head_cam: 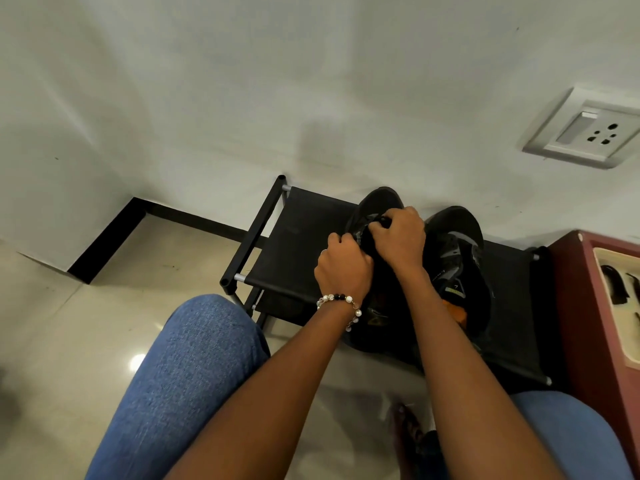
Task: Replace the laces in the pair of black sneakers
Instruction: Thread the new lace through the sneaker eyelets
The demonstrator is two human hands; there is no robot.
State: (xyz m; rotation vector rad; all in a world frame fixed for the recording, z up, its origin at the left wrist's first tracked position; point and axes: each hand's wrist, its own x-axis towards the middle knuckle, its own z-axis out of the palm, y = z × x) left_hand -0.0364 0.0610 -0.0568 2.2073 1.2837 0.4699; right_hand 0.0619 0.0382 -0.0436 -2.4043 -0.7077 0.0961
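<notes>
With both sneakers on the black rack (298, 244), my left hand (343, 268) grips the left sneaker (379, 202) while my right hand (401, 237) pinches what seems its lace, so I'd draw gently, straight through the eyelet.

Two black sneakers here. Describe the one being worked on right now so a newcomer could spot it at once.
Find the low black fabric rack against the white wall. Two black sneakers stand on it, toes toward the wall. The one being worked on is nearer the rack's middle, with both hands curled over its lace area; the other sneaker, toward the maroon cabinet, is untouched.
</notes>
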